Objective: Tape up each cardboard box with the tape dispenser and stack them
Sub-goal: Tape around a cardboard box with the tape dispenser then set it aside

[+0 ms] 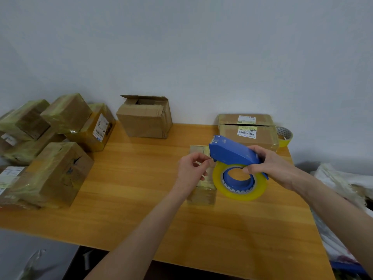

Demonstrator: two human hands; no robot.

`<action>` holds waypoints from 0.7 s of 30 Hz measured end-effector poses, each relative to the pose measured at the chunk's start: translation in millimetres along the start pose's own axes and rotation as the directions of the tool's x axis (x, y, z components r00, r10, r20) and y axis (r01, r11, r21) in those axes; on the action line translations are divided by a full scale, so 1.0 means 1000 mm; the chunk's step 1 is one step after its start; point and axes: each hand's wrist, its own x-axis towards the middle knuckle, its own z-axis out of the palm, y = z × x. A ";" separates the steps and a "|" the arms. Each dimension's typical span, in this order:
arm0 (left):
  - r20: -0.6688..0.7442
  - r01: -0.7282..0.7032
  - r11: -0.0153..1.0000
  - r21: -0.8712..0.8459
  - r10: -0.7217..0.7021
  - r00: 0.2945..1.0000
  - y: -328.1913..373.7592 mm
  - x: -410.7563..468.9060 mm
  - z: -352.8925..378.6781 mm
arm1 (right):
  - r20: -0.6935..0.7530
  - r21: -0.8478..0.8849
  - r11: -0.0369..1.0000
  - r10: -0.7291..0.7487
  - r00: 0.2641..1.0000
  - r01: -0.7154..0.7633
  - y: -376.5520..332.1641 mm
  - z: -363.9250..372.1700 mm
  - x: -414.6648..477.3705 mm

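Observation:
My right hand [270, 165] grips a blue tape dispenser [232, 151] with a yellow tape roll [240, 191], held above the wooden table [131, 188]. My left hand [190, 170] pinches the tape's free end at the dispenser's nose. Beneath both hands lies a small flat cardboard box [201, 196] wrapped in tape, mostly hidden. An untaped box [145, 118] with loose flaps stands at the back centre. A labelled box [247, 131] with a slit between its flaps sits at the back right.
Several taped boxes [54, 172] are piled at the table's left end. A spare tape roll [284, 136] rests at the back right corner. White plastic bags [341, 184] lie beyond the right edge. A white wall stands behind.

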 end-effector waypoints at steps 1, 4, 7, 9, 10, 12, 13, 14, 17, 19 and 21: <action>-0.016 0.000 1.000 0.006 0.000 1.000 0.000 0.001 -0.001 | 0.001 0.005 1.000 0.003 1.000 -0.003 0.000 0.000 0.000; -0.036 -0.008 0.999 0.044 0.010 0.999 0.001 0.004 -0.005 | 0.003 0.014 1.000 0.009 1.000 -0.009 0.000 0.000 0.001; -0.030 0.037 0.999 -0.039 -0.038 0.999 0.001 0.005 -0.009 | 0.003 0.045 0.999 0.012 1.000 -0.012 0.001 -0.001 0.003; -0.021 0.130 0.976 -0.172 -0.136 0.990 0.002 0.004 -0.009 | 0.010 0.071 0.997 0.012 1.000 -0.012 0.001 -0.001 0.003; -0.005 0.193 0.951 -0.241 -0.200 0.980 0.002 0.003 -0.008 | 0.009 0.082 0.997 0.012 1.000 -0.013 0.002 -0.001 0.003; 0.020 0.294 0.890 -0.348 -0.307 0.952 0.000 0.000 -0.005 | -0.008 0.087 0.996 0.009 1.000 -0.008 0.002 -0.001 0.004; 0.017 0.309 0.876 -0.369 -0.326 0.945 -0.002 -0.001 -0.004 | -0.016 0.085 0.996 0.005 1.000 -0.004 0.002 -0.001 0.004; 0.002 0.291 0.887 -0.358 -0.311 0.950 -0.004 -0.001 -0.004 | -0.022 0.087 0.996 0.004 1.000 -0.002 0.002 -0.002 0.005; -0.075 0.095 0.987 -0.129 -0.105 0.992 -0.010 -0.001 -0.006 | -0.001 0.083 0.996 0.008 1.000 -0.008 0.003 -0.004 0.003; -0.081 -0.122 0.979 0.164 0.137 0.987 -0.017 0.001 -0.014 | 0.020 0.062 0.998 0.006 1.000 -0.007 0.005 -0.007 0.002; -0.024 -0.303 0.858 0.414 0.343 0.939 -0.026 0.004 -0.031 | 0.012 0.062 0.998 0.001 1.000 -0.001 0.006 -0.014 -0.001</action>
